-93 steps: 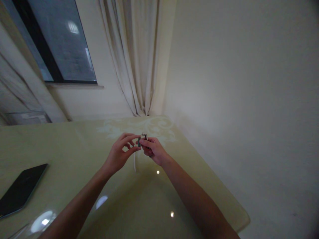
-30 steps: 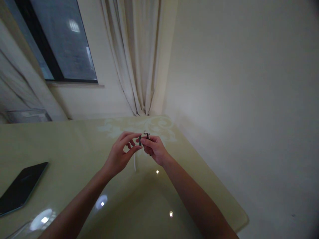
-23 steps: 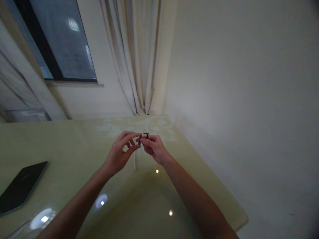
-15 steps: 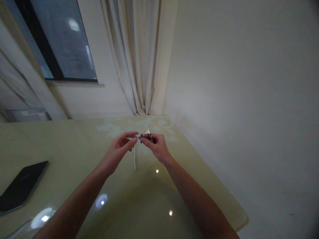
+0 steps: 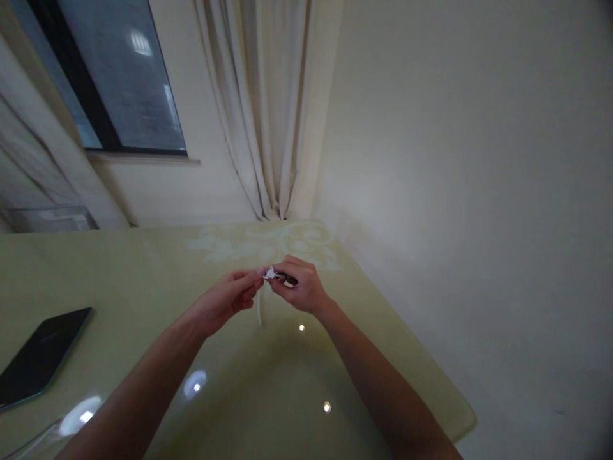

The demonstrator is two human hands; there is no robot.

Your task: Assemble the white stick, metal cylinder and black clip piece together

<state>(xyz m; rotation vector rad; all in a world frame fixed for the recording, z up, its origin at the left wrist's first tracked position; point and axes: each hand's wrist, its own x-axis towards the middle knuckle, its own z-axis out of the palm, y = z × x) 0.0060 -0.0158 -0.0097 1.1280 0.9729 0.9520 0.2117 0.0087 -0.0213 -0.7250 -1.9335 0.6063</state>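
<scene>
Wall fills the right side. Pale green glossy table below it. Beige curtain hangs behind, window to its left. Dark flat tablet lies at table left. Right hand grips the small silver-and-dark item, held above the table between both hands. Left hand: fingertips narrow, at item's silver end; can't tell if gripping. Thin white strip below.
</scene>
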